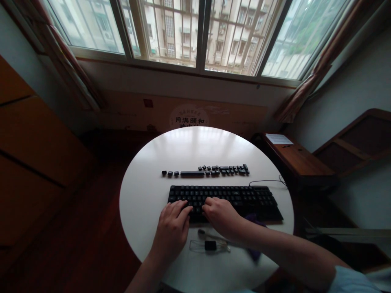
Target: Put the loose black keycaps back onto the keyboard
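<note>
A black keyboard (232,197) lies across a round white table (143,191), its cable running off to the right. My left hand (172,228) rests on the keyboard's near left part, fingers curled down onto the keys. My right hand (221,215) sits beside it on the near middle keys, fingers bent and pressed on the keys; I cannot make out anything held. A row of loose black keycaps (207,171), one of them a long bar, lies beyond the keyboard. A wire keycap puller (210,245) lies near the table's front edge, under my right forearm.
A purple object (255,254) shows partly under my right forearm. A dark wooden side table (293,156) with a paper on it stands to the right. A wooden cabinet is on the left. Windows and a cardboard panel (189,116) are behind the table.
</note>
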Tool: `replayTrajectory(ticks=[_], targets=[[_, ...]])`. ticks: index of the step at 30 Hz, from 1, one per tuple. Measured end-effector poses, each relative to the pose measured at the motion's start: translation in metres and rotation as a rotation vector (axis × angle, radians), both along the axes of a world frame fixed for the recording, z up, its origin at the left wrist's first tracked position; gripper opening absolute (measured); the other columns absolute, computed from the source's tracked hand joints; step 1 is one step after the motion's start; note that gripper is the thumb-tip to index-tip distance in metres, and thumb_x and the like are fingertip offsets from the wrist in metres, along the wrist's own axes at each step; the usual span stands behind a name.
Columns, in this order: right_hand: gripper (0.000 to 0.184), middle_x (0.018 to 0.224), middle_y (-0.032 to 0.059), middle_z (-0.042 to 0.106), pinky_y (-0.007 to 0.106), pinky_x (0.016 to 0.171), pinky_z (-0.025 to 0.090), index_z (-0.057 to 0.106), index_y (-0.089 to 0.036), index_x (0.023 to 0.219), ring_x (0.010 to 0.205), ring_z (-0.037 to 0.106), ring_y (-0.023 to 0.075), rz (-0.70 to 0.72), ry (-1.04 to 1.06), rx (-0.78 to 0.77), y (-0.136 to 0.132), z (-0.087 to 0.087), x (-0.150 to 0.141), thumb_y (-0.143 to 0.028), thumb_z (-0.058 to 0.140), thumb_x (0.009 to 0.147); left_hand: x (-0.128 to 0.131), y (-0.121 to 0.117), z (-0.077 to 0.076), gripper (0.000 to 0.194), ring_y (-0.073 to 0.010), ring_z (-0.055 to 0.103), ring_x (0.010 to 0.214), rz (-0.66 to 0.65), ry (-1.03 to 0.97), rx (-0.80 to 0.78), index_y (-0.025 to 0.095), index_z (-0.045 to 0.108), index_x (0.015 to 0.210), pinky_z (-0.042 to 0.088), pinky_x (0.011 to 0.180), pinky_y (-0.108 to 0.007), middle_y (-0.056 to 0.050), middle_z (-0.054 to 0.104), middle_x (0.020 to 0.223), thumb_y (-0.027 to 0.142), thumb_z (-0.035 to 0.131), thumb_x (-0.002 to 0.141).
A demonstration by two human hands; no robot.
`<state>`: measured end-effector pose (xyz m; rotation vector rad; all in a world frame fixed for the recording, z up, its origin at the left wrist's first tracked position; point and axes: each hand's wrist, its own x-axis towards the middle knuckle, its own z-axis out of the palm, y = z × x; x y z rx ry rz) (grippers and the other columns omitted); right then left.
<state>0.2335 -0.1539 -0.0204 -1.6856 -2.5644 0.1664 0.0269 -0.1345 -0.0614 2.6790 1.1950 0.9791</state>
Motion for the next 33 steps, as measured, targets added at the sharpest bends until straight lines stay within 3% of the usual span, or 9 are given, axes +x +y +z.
replayTrajectory(ticks=[5, 9, 12, 15, 19, 23, 28, 33], targets=[[0.020, 0.082, 0.0075, 0.068, 0.031, 0.065, 0.040, 0.070, -0.018, 0.081, 0.079, 0.055, 0.0212, 0.040, -0.024, 0.050, 0.003, 0.003, 0.003, -0.022, 0.056, 0.095, 0.007, 0.000, -0.002, 0.034, -0.0260, 0.057, 0.119, -0.028, -0.019, -0.060, 0.023, 0.070, 0.110, 0.036, 0.111, -0.055, -0.008, 0.067, 0.122, 0.009, 0.048, 0.089], [0.025, 0.082, 0.0049, 0.070, 0.029, 0.065, 0.039, 0.072, -0.020, 0.077, 0.078, 0.055, 0.0188, 0.026, 0.036, 0.011, 0.005, 0.005, 0.007, -0.027, 0.057, 0.096, 0.011, 0.004, -0.008, 0.048, -0.0261, 0.054, 0.123, -0.064, -0.005, -0.061, 0.031, 0.071, 0.115, 0.031, 0.114, -0.056, -0.005, 0.067, 0.125, 0.004, 0.050, 0.081], [0.022, 0.084, 0.0043, 0.071, 0.026, 0.066, 0.040, 0.075, -0.021, 0.081, 0.079, 0.058, 0.0177, -0.014, 0.066, -0.033, 0.008, 0.006, 0.010, -0.028, 0.059, 0.094, 0.010, 0.009, -0.014, 0.057, -0.0251, 0.054, 0.123, -0.087, 0.040, -0.023, 0.036, 0.070, 0.119, 0.033, 0.113, -0.054, -0.003, 0.066, 0.128, 0.002, 0.050, 0.077], [0.013, 0.091, 0.0033, 0.072, 0.025, 0.068, 0.042, 0.079, -0.025, 0.092, 0.084, 0.063, 0.0179, -0.001, 0.133, -0.103, 0.018, 0.014, 0.019, -0.032, 0.071, 0.084, 0.008, 0.012, -0.020, 0.060, -0.0249, 0.053, 0.123, -0.103, 0.065, 0.023, 0.038, 0.070, 0.120, 0.033, 0.113, -0.053, -0.004, 0.064, 0.131, 0.001, 0.050, 0.076], [0.024, 0.093, 0.0027, 0.074, 0.024, 0.071, 0.044, 0.079, -0.027, 0.102, 0.083, 0.067, 0.0170, 0.015, 0.247, -0.171, 0.056, 0.037, 0.043, -0.034, 0.075, 0.080, 0.009, 0.010, -0.021, 0.062, -0.0261, 0.052, 0.126, -0.085, 0.087, 0.067, 0.038, 0.069, 0.121, 0.029, 0.115, -0.056, -0.005, 0.063, 0.133, 0.000, 0.048, 0.077], [0.023, 0.098, 0.0037, 0.076, 0.025, 0.078, 0.046, 0.078, -0.026, 0.107, 0.089, 0.068, 0.0185, -0.225, 0.192, -0.046, 0.115, 0.048, 0.059, -0.028, 0.064, 0.088, 0.012, 0.006, -0.016, 0.061, -0.0263, 0.053, 0.126, -0.068, 0.125, 0.067, 0.036, 0.069, 0.119, 0.027, 0.117, -0.056, -0.005, 0.062, 0.133, -0.001, 0.047, 0.077], [0.028, 0.105, 0.0051, 0.075, 0.026, 0.081, 0.046, 0.076, -0.025, 0.113, 0.098, 0.067, 0.0203, -0.270, 0.072, -0.091, 0.167, 0.035, 0.055, -0.032, 0.067, 0.087, 0.013, 0.004, -0.012, 0.062, -0.0263, 0.054, 0.125, -0.058, 0.138, 0.065, 0.037, 0.070, 0.117, 0.028, 0.116, -0.056, -0.004, 0.063, 0.132, -0.002, 0.047, 0.075], [0.033, 0.105, 0.0044, 0.075, 0.025, 0.076, 0.047, 0.076, -0.026, 0.113, 0.098, 0.067, 0.0210, -0.232, 0.048, -0.133, 0.180, 0.021, 0.047, -0.036, 0.073, 0.082, 0.013, 0.002, -0.013, 0.062, -0.0266, 0.055, 0.123, -0.045, 0.108, 0.075, 0.036, 0.071, 0.115, 0.033, 0.113, -0.058, -0.005, 0.064, 0.130, -0.004, 0.045, 0.075]])
